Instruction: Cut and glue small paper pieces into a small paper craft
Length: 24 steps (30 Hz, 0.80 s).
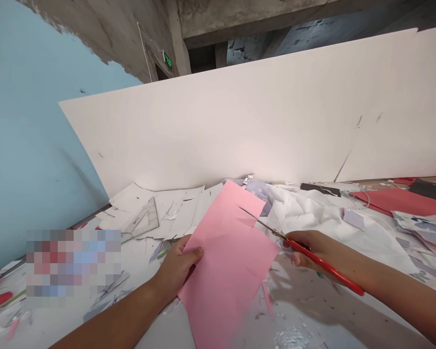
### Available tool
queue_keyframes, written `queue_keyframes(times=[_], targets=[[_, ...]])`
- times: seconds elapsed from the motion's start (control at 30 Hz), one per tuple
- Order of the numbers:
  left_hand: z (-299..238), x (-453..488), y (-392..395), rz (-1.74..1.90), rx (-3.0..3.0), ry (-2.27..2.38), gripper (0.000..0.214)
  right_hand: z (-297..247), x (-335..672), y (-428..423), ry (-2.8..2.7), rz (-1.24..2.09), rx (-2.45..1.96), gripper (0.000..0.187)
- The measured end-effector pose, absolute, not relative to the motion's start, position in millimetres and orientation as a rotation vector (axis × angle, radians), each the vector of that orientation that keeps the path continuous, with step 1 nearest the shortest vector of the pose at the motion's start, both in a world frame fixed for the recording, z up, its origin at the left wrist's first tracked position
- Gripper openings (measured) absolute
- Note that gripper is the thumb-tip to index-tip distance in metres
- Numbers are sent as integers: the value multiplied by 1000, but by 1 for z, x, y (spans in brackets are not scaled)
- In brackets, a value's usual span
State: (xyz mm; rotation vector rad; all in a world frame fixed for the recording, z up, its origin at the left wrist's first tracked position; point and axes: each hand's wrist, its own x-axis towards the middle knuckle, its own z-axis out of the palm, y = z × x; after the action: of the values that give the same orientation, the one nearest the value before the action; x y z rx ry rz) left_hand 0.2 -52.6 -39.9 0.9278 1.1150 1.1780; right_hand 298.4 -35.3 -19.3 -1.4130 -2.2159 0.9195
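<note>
A sheet of pink paper (pixel 225 261) is held up over the white tabletop by my left hand (pixel 179 264), thumb on its face and fingers behind its left edge. My right hand (pixel 308 247) is closed around red-handled scissors (pixel 327 271). Their metal blades reach in from the paper's right side, and a cut runs there between an upper flap and the larger lower part. The fingers in the handle loops are partly hidden. A narrow pink strip (pixel 267 300) lies below the paper's right edge.
A clear set square (pixel 147 218) rests on white paper sheets at the back left. Crumpled white cloth (pixel 308 213) and red sheets (pixel 403 201) lie to the right. A white panel (pixel 240 126) stands along the table's back. Paper scraps are scattered around; one left patch is pixelated.
</note>
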Motion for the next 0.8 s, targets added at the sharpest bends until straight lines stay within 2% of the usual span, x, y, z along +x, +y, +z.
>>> queue_keyframes(times=[0.33, 0.6, 0.8], targets=[[-42, 0, -55, 1148, 921, 1129, 65, -12, 295, -41, -2160, 1019, -1521, 44], [-43, 1, -54, 1149, 923, 1128, 65, -22, 296, -38, -2112, 948, -1537, 50], [-42, 0, -54, 1158, 909, 1144, 62, -13, 297, -41, -2190, 991, -1519, 44]])
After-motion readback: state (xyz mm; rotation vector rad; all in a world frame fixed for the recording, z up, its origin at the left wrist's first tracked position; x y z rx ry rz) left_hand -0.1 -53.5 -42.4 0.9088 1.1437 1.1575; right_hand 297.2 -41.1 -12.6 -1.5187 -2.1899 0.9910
